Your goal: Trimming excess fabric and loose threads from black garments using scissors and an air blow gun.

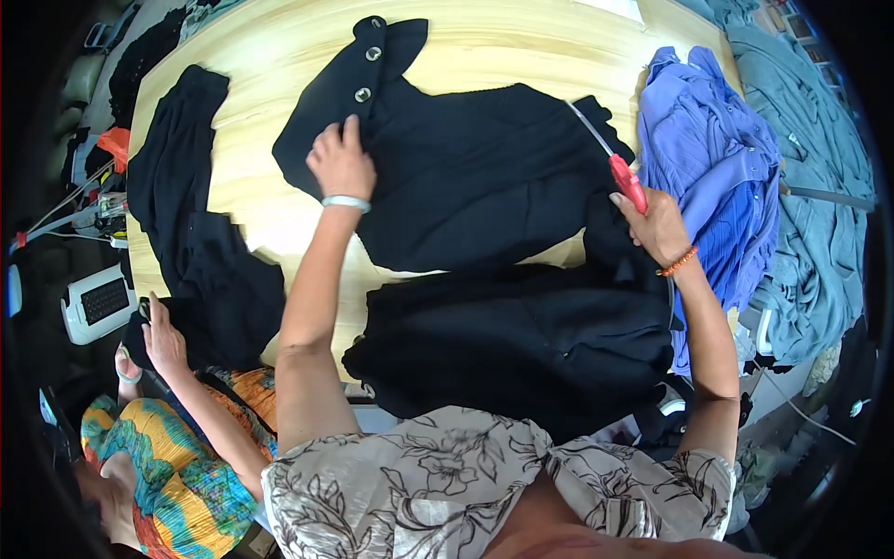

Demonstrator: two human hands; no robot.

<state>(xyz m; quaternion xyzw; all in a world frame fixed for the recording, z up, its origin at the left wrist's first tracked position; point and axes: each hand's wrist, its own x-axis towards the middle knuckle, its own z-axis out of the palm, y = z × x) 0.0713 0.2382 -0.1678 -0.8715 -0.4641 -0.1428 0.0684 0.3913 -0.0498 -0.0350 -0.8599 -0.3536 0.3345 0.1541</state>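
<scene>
Two hands work on one black garment (466, 177) spread across the middle of the wooden table (270, 56), its buttoned part reaching toward the far edge. The left hand (341, 160) lies flat on the cloth just below the three round buttons (363, 93), fingers close together and pressing down, a pale bracelet at the wrist. The right hand (656, 224) rests at the garment's right edge, fingers closed around the red handle of a thin metal tool (615, 158) whose blade points up and left over the black cloth. A second black piece (521, 345) lies folded at the near edge, just under the first. More black cloth (186, 224) trails along the left edge, where another person's hand (164, 340), in a bright patterned sleeve, touches it. A heap of blue-violet clothing (717, 177) sits by the right edge, with grey-blue fabric (819, 186) beyond it.
</scene>
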